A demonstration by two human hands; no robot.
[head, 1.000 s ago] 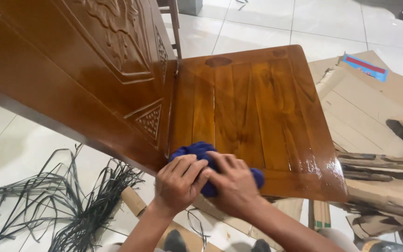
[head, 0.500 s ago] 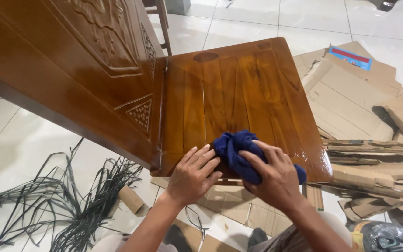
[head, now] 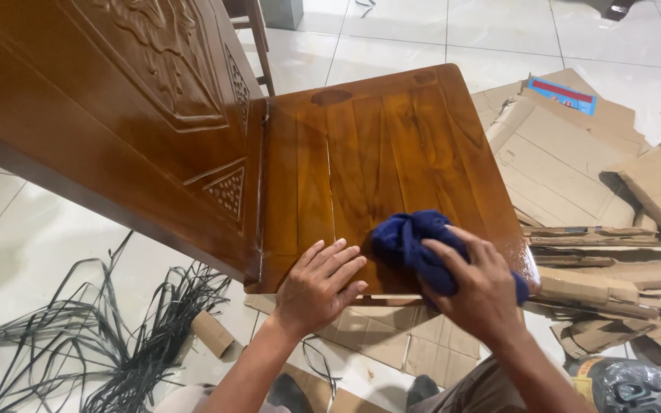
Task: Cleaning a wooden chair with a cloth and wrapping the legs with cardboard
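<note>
The right hand (head: 477, 294) presses a bunched dark-blue cloth (head: 415, 241) onto the glossy wooden seat panel (head: 376, 153) of a varnished chair. Its fingers (head: 453, 252) are curled over the cloth's near side, gripping it against the wood; the cloth bulges out ahead of the knuckles and a small tail shows past the wrist at the panel's right edge. The cloth lies on the near right part of the panel, close to its front edge.

The left hand (head: 317, 287) lies flat on the same panel just left of the cloth — palm down, fingers (head: 338, 256) spread and extended, holding nothing. The fingertips are near the cloth, not clearly touching it.

The carved chair back (head: 116, 115) rises at the left, joined to the panel along a seam. The chair lies over a white tiled floor (head: 32, 237). Flattened cardboard sheets (head: 568, 160) are stacked to the right and under the panel's front edge. A tangle of black plastic straps (head: 101, 336) lies on the floor at lower left, with a short cardboard tube (head: 212, 334) beside it.
</note>
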